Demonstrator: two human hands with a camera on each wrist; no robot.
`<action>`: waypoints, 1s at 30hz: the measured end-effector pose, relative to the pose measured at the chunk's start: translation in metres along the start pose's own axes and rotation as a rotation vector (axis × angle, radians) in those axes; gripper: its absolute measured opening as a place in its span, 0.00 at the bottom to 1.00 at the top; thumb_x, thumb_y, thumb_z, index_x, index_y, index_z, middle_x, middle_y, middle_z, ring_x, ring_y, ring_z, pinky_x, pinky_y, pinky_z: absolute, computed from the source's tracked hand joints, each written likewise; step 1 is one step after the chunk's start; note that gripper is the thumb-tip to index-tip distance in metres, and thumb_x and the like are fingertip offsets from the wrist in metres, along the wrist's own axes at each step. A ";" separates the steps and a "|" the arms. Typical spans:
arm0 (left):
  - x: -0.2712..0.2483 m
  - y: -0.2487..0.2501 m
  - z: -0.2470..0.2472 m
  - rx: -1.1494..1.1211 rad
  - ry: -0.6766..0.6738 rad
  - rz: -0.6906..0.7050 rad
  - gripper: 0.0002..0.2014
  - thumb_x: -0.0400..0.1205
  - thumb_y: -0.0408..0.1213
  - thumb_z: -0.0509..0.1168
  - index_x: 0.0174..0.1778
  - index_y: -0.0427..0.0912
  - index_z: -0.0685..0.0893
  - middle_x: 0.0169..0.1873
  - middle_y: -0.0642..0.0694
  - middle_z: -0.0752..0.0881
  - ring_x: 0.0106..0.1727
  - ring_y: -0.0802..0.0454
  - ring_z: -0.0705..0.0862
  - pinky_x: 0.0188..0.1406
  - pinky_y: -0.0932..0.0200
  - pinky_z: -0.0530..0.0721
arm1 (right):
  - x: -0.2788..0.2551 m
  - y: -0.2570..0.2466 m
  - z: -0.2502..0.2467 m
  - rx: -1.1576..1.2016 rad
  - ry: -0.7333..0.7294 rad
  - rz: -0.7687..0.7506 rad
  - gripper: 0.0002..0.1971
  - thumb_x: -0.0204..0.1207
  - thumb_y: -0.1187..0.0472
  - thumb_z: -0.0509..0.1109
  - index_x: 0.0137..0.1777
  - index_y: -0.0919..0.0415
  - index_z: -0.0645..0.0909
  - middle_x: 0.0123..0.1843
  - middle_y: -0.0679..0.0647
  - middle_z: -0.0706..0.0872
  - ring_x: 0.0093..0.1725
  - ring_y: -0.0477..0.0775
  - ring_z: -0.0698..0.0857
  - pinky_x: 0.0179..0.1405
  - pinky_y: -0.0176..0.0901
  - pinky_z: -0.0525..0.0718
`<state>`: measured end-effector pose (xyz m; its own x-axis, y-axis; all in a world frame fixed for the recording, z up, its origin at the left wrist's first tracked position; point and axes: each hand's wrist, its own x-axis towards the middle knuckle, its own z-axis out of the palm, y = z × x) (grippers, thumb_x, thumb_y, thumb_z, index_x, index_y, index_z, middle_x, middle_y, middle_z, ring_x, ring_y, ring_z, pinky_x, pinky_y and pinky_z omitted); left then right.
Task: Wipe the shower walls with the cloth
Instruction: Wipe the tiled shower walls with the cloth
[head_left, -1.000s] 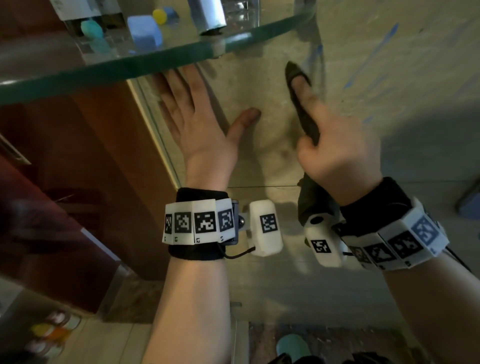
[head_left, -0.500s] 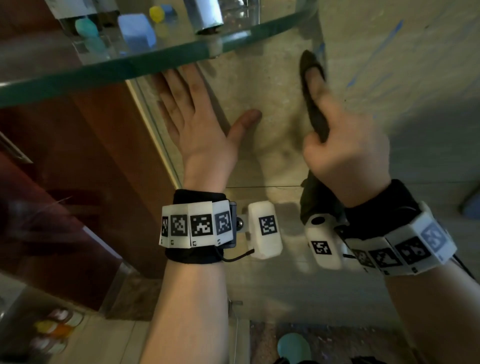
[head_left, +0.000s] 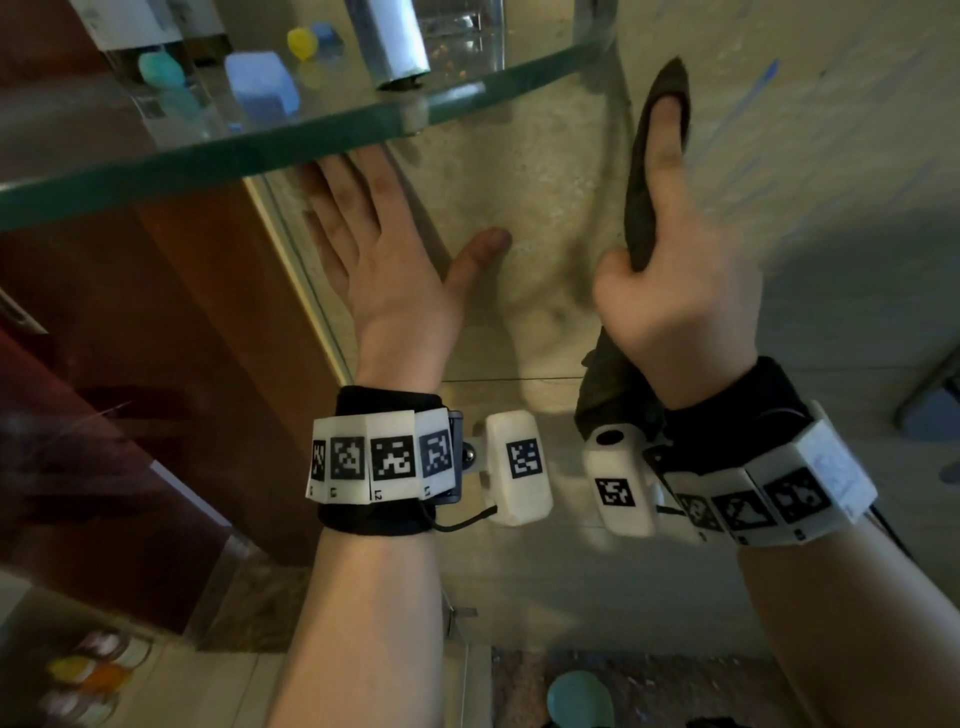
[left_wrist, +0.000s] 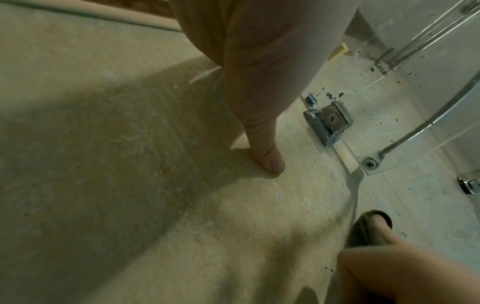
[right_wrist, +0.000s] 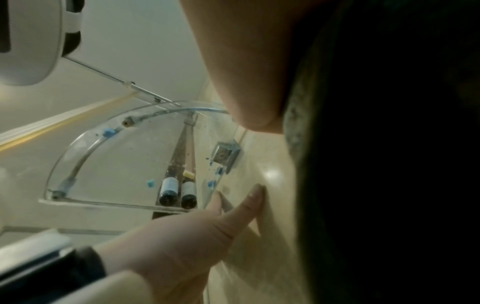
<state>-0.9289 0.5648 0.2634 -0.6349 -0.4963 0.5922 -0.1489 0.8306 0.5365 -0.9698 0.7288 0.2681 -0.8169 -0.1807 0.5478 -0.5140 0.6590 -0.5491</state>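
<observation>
A dark cloth (head_left: 641, 208) lies stretched up the beige shower wall (head_left: 519, 156). My right hand (head_left: 675, 260) holds it, with the index finger laid along the cloth pressing it to the wall and the thumb pinching its lower part. The cloth's tail hangs below that wrist. My left hand (head_left: 395, 249) rests flat on the wall with fingers spread, just under the glass shelf (head_left: 260, 150). In the left wrist view the thumb (left_wrist: 267, 158) touches the wall and the cloth (left_wrist: 363, 230) shows at lower right. The cloth (right_wrist: 389, 164) fills the right half of the right wrist view.
The glass corner shelf carries a blue block (head_left: 262, 88), a metal cylinder (head_left: 389, 41) and small coloured pieces. A metal bracket (left_wrist: 327, 121) fixes it to the wall. Blue streaks (head_left: 763, 78) mark the wall at upper right. A brown panel (head_left: 156, 338) stands left.
My right hand has slid the cloth upward and a little right along the wall. The left hand has stayed flat in the same place.
</observation>
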 end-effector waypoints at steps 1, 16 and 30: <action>0.000 0.000 0.000 -0.002 -0.001 -0.001 0.56 0.76 0.63 0.67 0.84 0.38 0.36 0.83 0.34 0.35 0.83 0.38 0.34 0.75 0.55 0.27 | 0.001 -0.004 -0.001 0.013 -0.012 0.001 0.44 0.75 0.62 0.63 0.85 0.43 0.42 0.35 0.50 0.78 0.36 0.57 0.79 0.40 0.46 0.76; -0.001 0.002 -0.002 0.014 0.010 0.006 0.55 0.77 0.61 0.68 0.84 0.37 0.38 0.83 0.34 0.36 0.84 0.37 0.35 0.78 0.51 0.29 | -0.002 -0.010 0.002 0.019 0.021 -0.001 0.42 0.75 0.62 0.64 0.84 0.41 0.45 0.43 0.57 0.85 0.42 0.61 0.84 0.43 0.48 0.80; -0.001 -0.001 -0.002 0.039 -0.004 0.012 0.56 0.76 0.62 0.68 0.84 0.38 0.37 0.83 0.34 0.36 0.84 0.37 0.34 0.78 0.51 0.30 | -0.003 -0.011 0.000 0.008 -0.071 -0.026 0.43 0.76 0.61 0.63 0.83 0.33 0.44 0.54 0.61 0.86 0.51 0.66 0.84 0.52 0.56 0.83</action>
<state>-0.9260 0.5641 0.2635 -0.6401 -0.4854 0.5955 -0.1710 0.8457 0.5056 -0.9615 0.7220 0.2723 -0.8194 -0.2493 0.5162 -0.5375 0.6473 -0.5405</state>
